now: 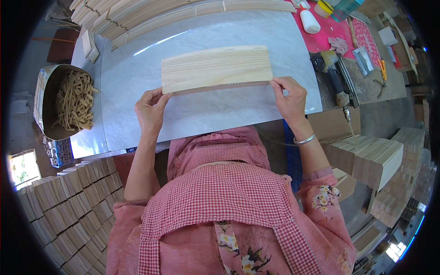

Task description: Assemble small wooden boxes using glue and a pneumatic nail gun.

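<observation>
A pale, thin wooden board [216, 68] lies over the marbled white tabletop [206, 112], its long near edge raised toward me and the far edge lower down. At the near left corner my left hand [151, 109] is closed, pinching the board between thumb and fingers. My right hand [291, 100], with a silver bangle on the wrist, pinches the near right corner the same way. A darker strip shows beneath the near edge; I cannot tell whether it is a second piece or a shadow.
Stacked wooden boards [133, 20] line the table's far side. At left stands a box [48, 105] of curled tan strips [75, 101]. A nail gun [337, 78] with a hose fitting, a white bottle [310, 21] and a cutter [382, 69] lie right. More wood stacks [68, 206] flank me.
</observation>
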Motion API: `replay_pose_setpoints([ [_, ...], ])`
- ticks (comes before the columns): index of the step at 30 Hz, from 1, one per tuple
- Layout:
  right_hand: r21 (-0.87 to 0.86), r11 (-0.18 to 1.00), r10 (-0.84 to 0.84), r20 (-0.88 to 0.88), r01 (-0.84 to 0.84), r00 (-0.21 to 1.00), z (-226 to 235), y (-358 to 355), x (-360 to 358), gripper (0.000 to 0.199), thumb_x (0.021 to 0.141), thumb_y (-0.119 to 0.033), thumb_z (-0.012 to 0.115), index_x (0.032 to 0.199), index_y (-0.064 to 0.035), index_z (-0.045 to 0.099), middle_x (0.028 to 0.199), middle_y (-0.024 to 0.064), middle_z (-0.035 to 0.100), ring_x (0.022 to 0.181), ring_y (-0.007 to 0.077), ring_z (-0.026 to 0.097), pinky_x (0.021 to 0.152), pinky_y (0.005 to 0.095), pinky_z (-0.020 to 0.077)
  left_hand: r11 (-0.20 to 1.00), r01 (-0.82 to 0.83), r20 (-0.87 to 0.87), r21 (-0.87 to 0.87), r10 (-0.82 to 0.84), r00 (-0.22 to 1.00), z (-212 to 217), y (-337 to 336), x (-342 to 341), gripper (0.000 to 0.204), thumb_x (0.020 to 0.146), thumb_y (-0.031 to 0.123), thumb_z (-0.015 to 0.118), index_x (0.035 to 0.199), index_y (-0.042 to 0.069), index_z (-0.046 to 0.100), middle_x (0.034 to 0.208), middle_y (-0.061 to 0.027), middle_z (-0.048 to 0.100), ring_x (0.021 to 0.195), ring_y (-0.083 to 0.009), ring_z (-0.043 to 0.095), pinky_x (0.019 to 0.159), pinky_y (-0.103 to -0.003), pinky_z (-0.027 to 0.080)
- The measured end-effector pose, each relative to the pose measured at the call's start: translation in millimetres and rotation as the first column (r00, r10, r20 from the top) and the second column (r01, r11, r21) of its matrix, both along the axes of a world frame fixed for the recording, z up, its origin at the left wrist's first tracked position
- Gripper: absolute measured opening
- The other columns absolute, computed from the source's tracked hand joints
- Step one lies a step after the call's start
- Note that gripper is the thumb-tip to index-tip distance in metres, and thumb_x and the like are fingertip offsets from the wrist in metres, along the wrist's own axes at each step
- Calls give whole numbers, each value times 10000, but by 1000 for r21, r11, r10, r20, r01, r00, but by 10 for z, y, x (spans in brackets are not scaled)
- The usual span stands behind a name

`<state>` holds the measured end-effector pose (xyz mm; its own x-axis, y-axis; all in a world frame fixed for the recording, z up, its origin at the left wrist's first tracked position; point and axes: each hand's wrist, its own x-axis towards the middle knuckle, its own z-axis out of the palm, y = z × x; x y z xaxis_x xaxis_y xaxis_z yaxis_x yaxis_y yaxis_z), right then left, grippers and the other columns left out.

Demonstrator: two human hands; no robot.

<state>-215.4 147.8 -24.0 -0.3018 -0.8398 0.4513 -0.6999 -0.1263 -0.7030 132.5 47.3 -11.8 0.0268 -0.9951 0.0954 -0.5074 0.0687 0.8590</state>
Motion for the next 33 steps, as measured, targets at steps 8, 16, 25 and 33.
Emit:
replay_pose_setpoints([
  [8, 49, 999, -19, -75, 22, 997, 31, 14, -14, 126, 819, 25, 706, 939, -15, 710, 815, 76, 669, 663, 218, 589, 641, 312, 474, 986, 159, 646, -43, -94, 757, 454, -41, -76, 508, 799, 177, 835, 1251, 22, 663, 1256, -147, 646, 1049, -248, 640, 950, -379, 502],
  [16, -25, 998, -56, -141, 53, 988, 79, -21, 50, 244, 807, 22, 711, 1044, -35, 699, 984, 77, 665, 733, 217, 600, 693, 314, 489, 575, 797, 822, -184, -355, 446, 471, -44, -1198, 593, 888, 395, 708, 1442, 262, 540, 1602, -82, 355, 1491, -354, 284, 1167, -614, 266],
  [25, 58, 996, 81, -342, -65, 936, 81, -23, -75, 327, 802, -5, 715, 1124, -58, 693, 1129, 68, 633, 838, 207, 613, 777, 317, 485, 546, 834, 815, -81, -445, 371, 166, -214, -1411, 528, 935, 307, 662, 1451, 310, 555, 1595, -59, 399, 1478, -350, 324, 1155, -584, 278],
  [33, 258, 960, 232, -517, -108, 824, 299, -27, -176, 396, 841, -98, 712, 1232, -69, 657, 1156, 76, 642, 923, 230, 620, 821, 336, 479, 552, 825, 814, -125, -418, 403, 112, -214, -1407, 504, 936, 350, 656, 1433, 323, 580, 1560, -61, 444, 1467, -358, 339, 1155, -571, 278],
])
